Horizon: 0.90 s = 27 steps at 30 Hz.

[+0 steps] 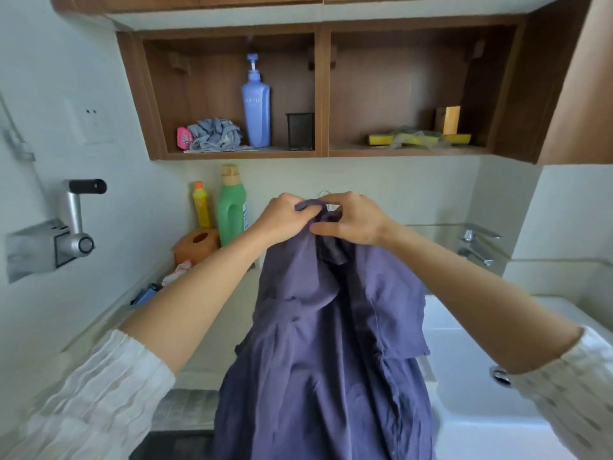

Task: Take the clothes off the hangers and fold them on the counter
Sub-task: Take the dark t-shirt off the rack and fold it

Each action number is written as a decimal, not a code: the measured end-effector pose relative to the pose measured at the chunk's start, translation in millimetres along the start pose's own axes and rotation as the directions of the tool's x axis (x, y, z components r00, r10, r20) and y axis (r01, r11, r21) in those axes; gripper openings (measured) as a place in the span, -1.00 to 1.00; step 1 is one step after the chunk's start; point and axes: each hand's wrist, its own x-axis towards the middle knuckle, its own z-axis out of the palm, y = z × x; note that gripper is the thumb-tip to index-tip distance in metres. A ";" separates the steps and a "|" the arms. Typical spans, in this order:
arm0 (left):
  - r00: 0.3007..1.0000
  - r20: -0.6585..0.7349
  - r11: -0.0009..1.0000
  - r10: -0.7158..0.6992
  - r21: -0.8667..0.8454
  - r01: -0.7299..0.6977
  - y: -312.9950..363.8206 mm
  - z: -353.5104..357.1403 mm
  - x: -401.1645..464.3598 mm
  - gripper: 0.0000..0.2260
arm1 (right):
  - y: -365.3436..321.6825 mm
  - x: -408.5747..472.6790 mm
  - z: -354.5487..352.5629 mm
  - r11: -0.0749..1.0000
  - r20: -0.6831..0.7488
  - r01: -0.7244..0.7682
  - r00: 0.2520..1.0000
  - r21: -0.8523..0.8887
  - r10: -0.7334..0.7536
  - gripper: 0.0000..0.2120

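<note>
Limply, the creased purple shirt (325, 343) hangs unbuttoned.

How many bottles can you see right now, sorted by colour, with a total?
Blue pump bottle in the left shelf compartment: 1
Green bottle on the counter by the wall: 1
Yellow bottle with an orange cap, left of the green one: 1
Total: 3
</note>
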 end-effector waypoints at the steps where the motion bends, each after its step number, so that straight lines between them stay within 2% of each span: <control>1: 0.999 0.038 1.000 0.013 0.003 -0.013 14.5 -0.8 -6.9 -0.64 | -3.9 -5.2 -3.7 0.995 0.016 0.036 0.999 -0.093 -0.035 -0.87; 3: 0.989 0.144 1.000 0.024 0.014 -0.026 31.0 -4.3 -21.3 -0.60 | -3.3 -17.8 -14.2 0.989 -0.027 0.068 0.997 -0.128 -0.072 -0.91; 6: 0.946 0.325 0.999 -0.018 -0.038 0.032 46.6 -11.5 -53.0 -0.71 | 3.0 -51.5 -37.0 0.995 -0.142 0.059 0.987 -0.081 -0.070 -0.86; 9: 0.869 0.475 0.928 -0.138 -0.245 0.281 59.9 -9.1 -81.3 -0.68 | 2.4 -81.1 -52.5 0.998 -0.211 0.044 0.976 -0.045 -0.052 -0.83; 11: 0.832 0.534 0.882 -0.153 -0.306 0.359 71.5 -2.4 -104.9 -0.71 | 2.7 -102.8 -61.7 0.999 -0.211 0.005 0.977 -0.042 -0.013 -0.81; 14: 0.791 0.598 0.887 -0.125 -0.290 0.359 82.5 1.5 -130.7 -0.77 | 3.4 -125.1 -71.8 0.998 -0.204 -0.043 0.978 -0.035 0.035 -0.79; 17: 0.774 0.615 0.927 -0.153 -0.183 0.328 96.8 3.2 -157.9 -0.75 | -5.2 -149.1 -79.9 0.999 -0.225 -0.053 0.973 -0.013 0.049 -0.77; 20: 0.809 0.549 0.944 -0.210 -0.100 0.313 101.4 12.1 -180.9 -0.75 | -15.9 -169.5 -87.8 0.998 -0.255 -0.063 0.965 -0.005 0.059 -0.75; 23: 0.874 0.408 0.959 -0.265 0.018 0.283 106.5 14.1 -192.7 -0.74 | -20.2 -185.4 -96.7 0.997 -0.267 -0.078 0.961 -0.018 0.071 -0.76; 25: 0.941 0.221 0.963 -0.258 0.143 0.230 113.2 11.1 -195.4 -0.73 | -17.1 -192.5 -101.1 0.993 -0.260 -0.117 0.960 -0.036 0.104 -0.78; 27: 0.985 -0.043 0.953 -0.168 0.250 0.173 125.6 13.4 -202.3 -0.70 | -11.3 -200.4 -105.0 0.984 -0.257 -0.173 0.954 -0.053 0.154 -0.81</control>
